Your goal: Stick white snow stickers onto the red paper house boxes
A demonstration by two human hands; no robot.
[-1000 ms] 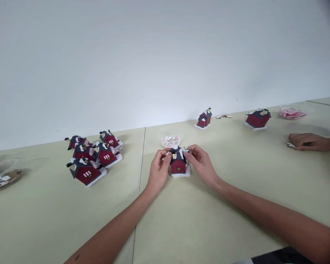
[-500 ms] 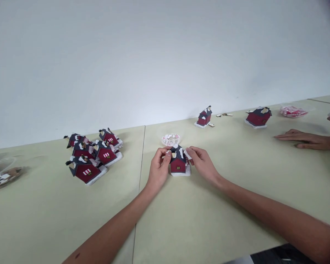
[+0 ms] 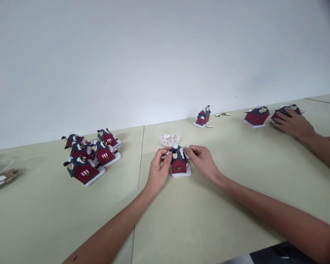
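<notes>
A small red model house (image 3: 178, 165) with a dark roof, white snow trim and a white base stands on the table in front of me. My left hand (image 3: 159, 168) pinches the left edge of its roof between thumb and fingers. My right hand (image 3: 202, 161) presses its fingertips against the right side of the roof. Just behind the house sits a small clear dish (image 3: 169, 139) of red-and-white pieces. Part of the house's roof is hidden by my fingers.
Several finished-looking houses (image 3: 90, 156) stand grouped at the left. Two more houses (image 3: 202, 117) (image 3: 256, 116) stand near the wall, beside small wooden pieces (image 3: 223, 114). A co-worker's hand (image 3: 293, 123) rests on a further house (image 3: 286, 112). A clear bowl (image 3: 2, 176) sits far left.
The co-worker's hand has moved from the bare table onto a house at the far right, and that house now covers the spot where red-and-white pieces lay. My hands stay on the house, shifting only slightly.
</notes>
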